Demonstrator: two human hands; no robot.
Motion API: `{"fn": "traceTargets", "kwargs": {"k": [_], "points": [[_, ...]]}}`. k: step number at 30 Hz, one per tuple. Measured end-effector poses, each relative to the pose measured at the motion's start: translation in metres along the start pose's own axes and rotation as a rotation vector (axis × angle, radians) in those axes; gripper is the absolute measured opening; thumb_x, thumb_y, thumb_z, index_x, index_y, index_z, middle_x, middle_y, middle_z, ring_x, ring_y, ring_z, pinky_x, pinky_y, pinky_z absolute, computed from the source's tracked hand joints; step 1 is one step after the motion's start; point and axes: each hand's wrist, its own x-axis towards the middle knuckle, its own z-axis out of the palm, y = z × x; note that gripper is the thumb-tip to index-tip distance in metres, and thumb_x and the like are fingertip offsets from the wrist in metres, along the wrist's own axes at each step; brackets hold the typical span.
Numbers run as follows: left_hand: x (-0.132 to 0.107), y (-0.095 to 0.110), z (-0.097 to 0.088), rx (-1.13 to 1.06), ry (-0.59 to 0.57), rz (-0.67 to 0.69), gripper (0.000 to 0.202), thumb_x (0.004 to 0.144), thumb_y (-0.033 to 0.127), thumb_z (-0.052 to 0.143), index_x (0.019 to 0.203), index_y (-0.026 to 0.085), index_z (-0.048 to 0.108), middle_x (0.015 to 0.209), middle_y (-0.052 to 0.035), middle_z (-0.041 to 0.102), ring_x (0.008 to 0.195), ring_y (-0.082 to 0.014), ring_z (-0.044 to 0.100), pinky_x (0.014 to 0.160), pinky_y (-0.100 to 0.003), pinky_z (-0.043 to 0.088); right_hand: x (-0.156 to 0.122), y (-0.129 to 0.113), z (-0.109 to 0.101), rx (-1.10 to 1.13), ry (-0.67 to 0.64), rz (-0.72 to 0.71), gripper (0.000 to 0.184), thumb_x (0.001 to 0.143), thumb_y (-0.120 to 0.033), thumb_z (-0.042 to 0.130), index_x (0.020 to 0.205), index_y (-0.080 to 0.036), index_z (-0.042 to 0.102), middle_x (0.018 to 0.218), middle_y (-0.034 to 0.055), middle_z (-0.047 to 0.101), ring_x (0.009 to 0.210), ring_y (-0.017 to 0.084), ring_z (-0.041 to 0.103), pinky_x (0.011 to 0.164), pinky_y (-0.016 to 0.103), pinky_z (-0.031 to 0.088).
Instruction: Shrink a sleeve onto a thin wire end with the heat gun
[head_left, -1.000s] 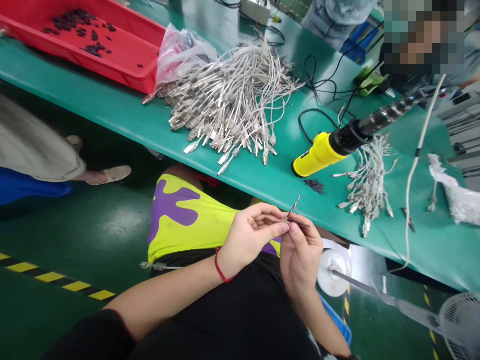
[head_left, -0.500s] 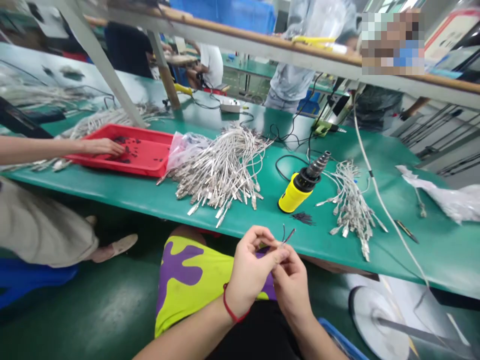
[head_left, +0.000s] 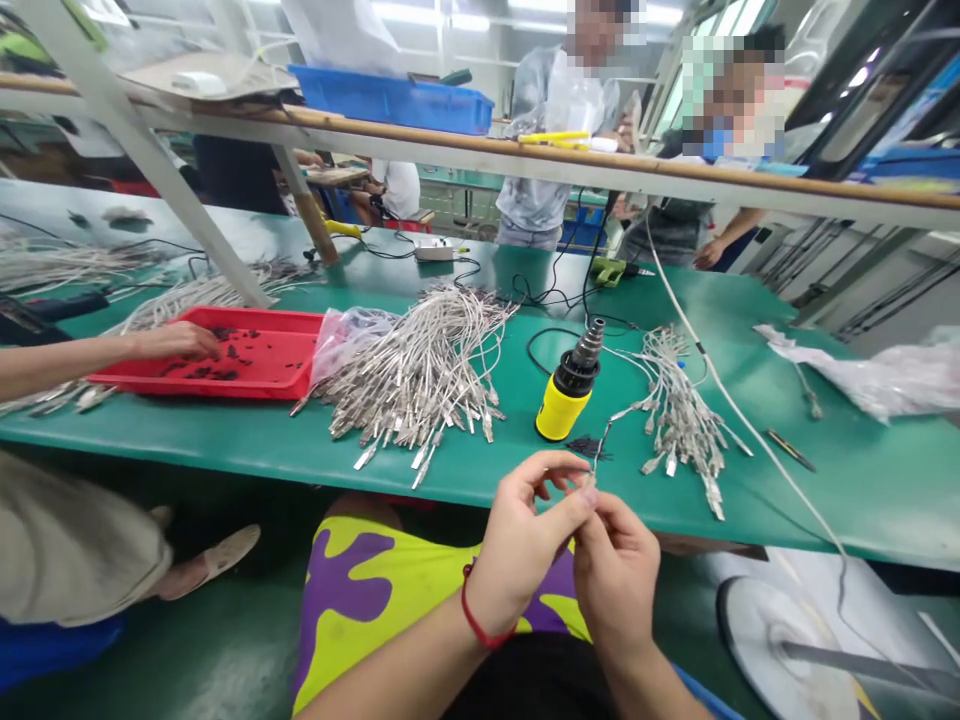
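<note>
Low in front of the bench edge, my left hand and my right hand meet with thumbs and fingertips pinched together. Between them is the end of a thin cable, with fine wire pointing up toward the bench; the fingers hide most of it. Just beyond stands a yellow hot air gun, upright, nozzle upward. At its foot lies a little heap of thin dark tubes. A bundle of white USB cables lies to the right, and a larger cable pile to the left.
Another person's hand reaches into a red tray of small black parts at left. A white cord hangs down across the bench at right. A pen-like tool and a plastic bag lie there. A shelf spans above.
My view has tilted up. Both hands have shifted slightly right, still pinched together. Dark wire ends stuck up from them before; now a lighter, thin length shows.
</note>
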Motion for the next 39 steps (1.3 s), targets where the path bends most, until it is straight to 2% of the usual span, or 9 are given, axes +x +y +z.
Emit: {"fn": "traceTargets", "kwargs": {"k": [8,13,18,22,24,26,32,36,39], "points": [[0.027,-0.003,0.012,-0.174,-0.124,-0.136,0.032,0.079,0.032,0.084,0.101,0.017,0.066,0.079,0.0026,0.060,0.043,-0.0031,0.045,0.040,-0.018,0.035,0.027,-0.006,-0.018,0.062,-0.080,0.064,0.029,0.087,-0.041,0.077,0.109,-0.022,0.078,0.085,0.0078,0.077,0.069,0.022,0.070,0.060,0.033,0.058],[0.054,-0.013,0.009,-0.288,-0.245,-0.226,0.035,0.077,0.034,0.086,0.100,0.016,0.067,0.079,0.0015,0.058,0.048,-0.0056,0.047,0.040,-0.018,0.041,0.059,-0.003,-0.022,0.043,-0.200,0.029,0.023,0.088,-0.043,0.075,0.097,-0.022,0.079,0.066,0.0032,0.071,0.047,0.017,0.062,0.044,0.027,0.051],[0.083,-0.015,0.008,-0.324,-0.337,-0.190,0.033,0.077,0.036,0.085,0.100,0.017,0.071,0.082,-0.0006,0.059,0.051,-0.0073,0.049,0.044,-0.021,0.042,0.087,-0.003,-0.020,0.003,-0.197,0.019,0.023,0.085,-0.042,0.078,0.094,-0.020,0.080,0.065,0.0052,0.073,0.043,0.017,0.062,0.042,0.026,0.048],[0.106,-0.030,-0.012,0.030,-0.196,0.059,0.040,0.085,0.041,0.078,0.120,0.023,0.071,0.103,-0.0066,0.067,0.074,-0.0168,0.062,0.070,-0.030,0.054,0.113,-0.012,-0.014,0.091,-0.081,0.040,0.024,0.084,-0.039,0.081,0.098,-0.019,0.080,0.064,0.0053,0.072,0.043,0.015,0.062,0.042,0.024,0.049],[0.111,-0.048,-0.032,0.315,-0.046,0.183,0.033,0.090,0.042,0.072,0.119,0.025,0.072,0.112,-0.0084,0.069,0.094,-0.0227,0.064,0.089,-0.035,0.052,0.128,-0.021,-0.009,0.122,-0.018,0.012,0.023,0.084,-0.038,0.081,0.098,-0.019,0.079,0.068,0.0060,0.074,0.045,0.013,0.062,0.043,0.022,0.049],[0.111,-0.069,-0.052,0.493,-0.005,0.194,0.029,0.096,0.044,0.063,0.116,0.026,0.074,0.110,-0.0084,0.071,0.100,-0.0258,0.064,0.093,-0.037,0.050,0.143,-0.031,-0.004,0.121,0.024,-0.036,0.021,0.085,-0.037,0.081,0.096,-0.019,0.078,0.070,0.0064,0.075,0.047,0.012,0.062,0.045,0.021,0.049],[0.095,-0.111,-0.080,0.652,-0.496,0.093,0.036,0.102,0.050,0.048,0.107,0.031,0.078,0.100,-0.0068,0.078,0.096,-0.0262,0.070,0.093,-0.035,0.048,0.171,-0.051,0.016,0.073,0.102,-0.158,0.019,0.088,-0.034,0.078,0.094,-0.016,0.076,0.068,0.0044,0.073,0.045,0.009,0.057,0.041,0.018,0.044],[0.099,-0.106,-0.084,0.696,-0.534,0.136,0.037,0.103,0.050,0.045,0.111,0.033,0.076,0.102,-0.0069,0.078,0.096,-0.0249,0.070,0.089,-0.034,0.047,0.182,-0.057,0.030,0.017,0.132,-0.206,0.021,0.088,-0.035,0.078,0.093,-0.015,0.076,0.067,0.0040,0.072,0.043,0.008,0.054,0.037,0.018,0.040],[0.103,-0.111,-0.088,0.719,-0.666,0.182,0.034,0.103,0.050,0.047,0.113,0.033,0.075,0.104,-0.0043,0.080,0.096,-0.0230,0.072,0.091,-0.033,0.044,0.189,-0.059,0.036,-0.021,0.155,-0.229,0.023,0.087,-0.037,0.079,0.092,-0.014,0.076,0.066,0.0041,0.072,0.042,0.008,0.052,0.036,0.018,0.038]]}}
